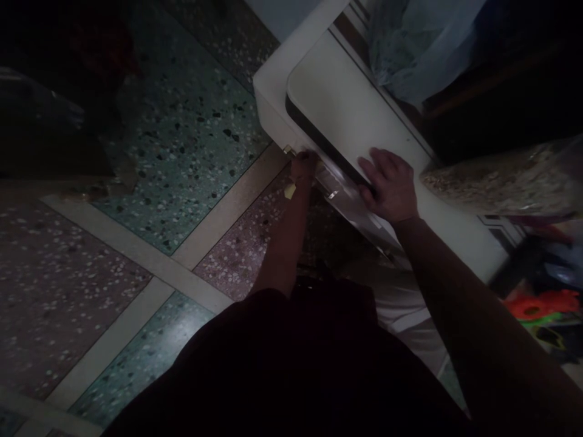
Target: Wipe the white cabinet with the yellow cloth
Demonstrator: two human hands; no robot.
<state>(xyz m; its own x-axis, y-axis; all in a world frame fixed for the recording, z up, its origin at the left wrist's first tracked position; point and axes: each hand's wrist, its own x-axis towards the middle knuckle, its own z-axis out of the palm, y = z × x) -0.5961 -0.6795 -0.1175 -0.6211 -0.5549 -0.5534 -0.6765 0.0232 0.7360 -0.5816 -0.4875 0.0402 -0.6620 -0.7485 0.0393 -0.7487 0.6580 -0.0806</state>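
In dim light, a pale cabinet or chest [455,237] carries a flat white slab with rounded corners and a dark edge [337,79]. My right hand [389,185] lies over the near edge of this slab, fingers outstretched. Down at the cabinet's front, my left hand [303,167] is closed, its fingertips against the front face. What it grips is hidden. A small yellowish piece [289,191] shows beside my left wrist. Shiny metal fittings, one [288,150] above the left hand and another [332,194] below it, sit along the front.
A translucent plastic bag [410,48] and a clear bag of light brown bits [505,179] rest along the cabinet's far side. Orange and green items [542,306] lie at right. Dark objects [50,133] stand at left on the speckled tile floor [191,133].
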